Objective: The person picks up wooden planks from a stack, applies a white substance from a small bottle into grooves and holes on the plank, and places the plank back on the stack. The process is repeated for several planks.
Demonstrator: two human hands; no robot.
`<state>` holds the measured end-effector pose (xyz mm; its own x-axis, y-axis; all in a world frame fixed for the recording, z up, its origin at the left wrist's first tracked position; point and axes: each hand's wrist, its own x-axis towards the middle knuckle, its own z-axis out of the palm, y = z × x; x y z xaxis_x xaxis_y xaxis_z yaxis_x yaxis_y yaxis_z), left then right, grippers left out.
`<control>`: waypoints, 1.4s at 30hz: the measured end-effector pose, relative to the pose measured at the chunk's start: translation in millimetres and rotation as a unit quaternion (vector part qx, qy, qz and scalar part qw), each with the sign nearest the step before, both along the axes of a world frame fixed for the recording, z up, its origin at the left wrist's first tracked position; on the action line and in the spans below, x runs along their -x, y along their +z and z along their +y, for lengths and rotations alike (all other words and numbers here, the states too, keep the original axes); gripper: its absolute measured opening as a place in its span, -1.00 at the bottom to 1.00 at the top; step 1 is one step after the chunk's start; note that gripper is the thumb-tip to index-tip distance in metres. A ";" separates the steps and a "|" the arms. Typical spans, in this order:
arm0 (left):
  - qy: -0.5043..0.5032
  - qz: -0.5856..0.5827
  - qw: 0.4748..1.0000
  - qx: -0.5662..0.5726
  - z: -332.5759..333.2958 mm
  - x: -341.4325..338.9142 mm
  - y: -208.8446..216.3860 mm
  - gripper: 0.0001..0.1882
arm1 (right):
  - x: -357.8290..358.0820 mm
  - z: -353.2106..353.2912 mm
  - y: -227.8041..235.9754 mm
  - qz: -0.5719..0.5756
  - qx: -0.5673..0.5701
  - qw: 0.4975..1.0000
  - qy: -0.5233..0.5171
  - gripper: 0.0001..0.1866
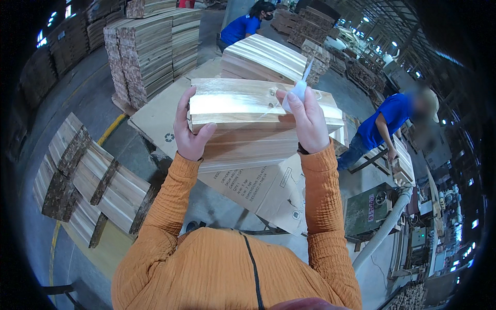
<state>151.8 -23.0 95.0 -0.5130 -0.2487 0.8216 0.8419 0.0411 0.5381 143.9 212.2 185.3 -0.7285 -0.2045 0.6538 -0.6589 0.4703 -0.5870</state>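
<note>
A pale wooden board [232, 101] with knots near its right part lies across the top of a stack of boards [248, 144]. My left hand [191, 129] grips the board's left end, fingers behind the edge and thumb on the near side. In my right hand [312, 119] is a small white squeeze bottle [294, 95] with a long thin nozzle, its tip pointing up and away. That hand is over the right part of the board, near the knots; whether it touches the wood I cannot tell.
Flattened cardboard [253, 194] covers the table under the stack. Another board stack [266, 54] stands behind it, with a tall stack [150, 57] at the far left. Boards [98, 181] lie lower left. Two people in blue shirts [240, 35] work beyond; a green machine [369, 209] stands right.
</note>
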 end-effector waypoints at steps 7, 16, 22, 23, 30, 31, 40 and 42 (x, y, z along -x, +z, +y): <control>0.011 -0.005 1.000 0.008 -0.8 2.6 0.1 -0.24 | -1.3 -1.7 -0.1 0.024 -0.009 1.000 0.015 -0.67; 0.012 -0.013 1.000 0.009 1.2 -5.5 1.8 -0.22 | -2.9 -12.8 4.0 -0.002 0.081 0.995 0.057 -0.65; 0.010 -0.014 1.000 0.004 0.5 -4.3 -2.8 -0.22 | -6.1 -7.3 4.9 0.014 -0.012 0.998 0.057 -0.69; 0.005 -0.014 1.000 0.002 0.6 -4.2 -2.3 -0.22 | -5.2 -6.9 4.2 0.016 -0.008 0.998 0.055 -0.69; 0.001 -0.010 1.000 0.004 -0.2 -3.5 -2.3 -0.22 | -13.0 -4.4 5.4 -0.067 0.083 0.988 0.111 -0.65; 0.005 -0.008 1.000 0.007 -0.5 -3.5 -2.2 -0.22 | -14.8 -5.1 5.6 -0.092 0.132 0.979 0.122 -0.63; 0.010 -0.007 1.000 0.006 0.8 -2.0 0.5 -0.22 | -3.7 11.7 1.9 -0.027 -0.010 0.997 0.071 -0.57; 0.006 -0.009 1.000 0.006 0.1 -0.7 -0.7 -0.22 | -6.3 7.0 0.3 -0.042 0.057 0.993 0.090 -0.57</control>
